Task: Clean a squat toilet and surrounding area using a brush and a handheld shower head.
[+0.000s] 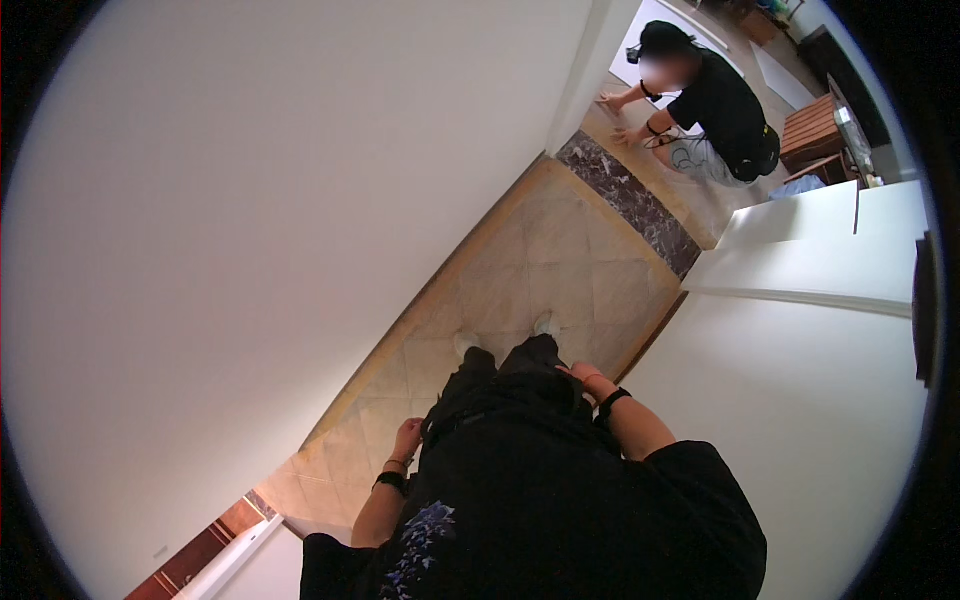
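Note:
My left hand hangs by the left side of my black trousers, with a black band and a thin bracelet at its wrist. On the other side, my right hand rests at the right thigh of the trousers, its fingers partly hidden against the dark cloth; a black band circles that wrist too. I see no object in either hand, though the fingertips are hard to make out. Below are my light shoes on a beige tiled floor.
White walls flank the narrow passage. Past a dark marble threshold strip, a person in black crouches with both hands on the floor, near white panels and a slatted wooden stool. A white door stands at the lower left.

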A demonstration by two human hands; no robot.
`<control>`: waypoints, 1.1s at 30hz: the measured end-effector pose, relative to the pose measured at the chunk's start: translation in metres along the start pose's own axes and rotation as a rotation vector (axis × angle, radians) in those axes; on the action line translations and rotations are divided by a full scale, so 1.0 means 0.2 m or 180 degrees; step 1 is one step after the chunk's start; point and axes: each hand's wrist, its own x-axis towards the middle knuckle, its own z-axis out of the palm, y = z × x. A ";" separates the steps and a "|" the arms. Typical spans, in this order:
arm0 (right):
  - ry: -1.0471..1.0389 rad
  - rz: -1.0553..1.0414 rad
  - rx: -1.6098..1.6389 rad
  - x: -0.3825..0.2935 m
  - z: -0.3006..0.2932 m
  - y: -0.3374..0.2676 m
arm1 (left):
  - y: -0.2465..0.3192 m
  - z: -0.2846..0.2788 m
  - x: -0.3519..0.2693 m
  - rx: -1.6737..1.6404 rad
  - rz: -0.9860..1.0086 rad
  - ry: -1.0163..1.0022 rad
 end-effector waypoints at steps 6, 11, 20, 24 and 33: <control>0.0245 -0.0576 -0.0253 -0.01 0.11 -0.01 | -0.14 -0.13 0.10 0.0333 -0.0103 -0.0160; 0.0532 -0.0930 0.0853 -0.10 0.23 0.05 | -0.18 -0.21 0.21 -0.0148 -0.0603 -0.0133; 0.1003 -0.0848 0.0569 -0.42 0.40 0.14 | -0.07 -0.23 0.30 0.0134 -0.0235 -0.0684; 0.1407 -0.0031 0.0609 -0.58 0.37 -0.01 | 0.03 -0.19 0.27 0.0830 0.0114 -0.1234; 0.3027 -0.0115 0.2158 -0.53 0.59 0.10 | 0.22 -0.11 0.27 0.1108 -0.0519 -0.1347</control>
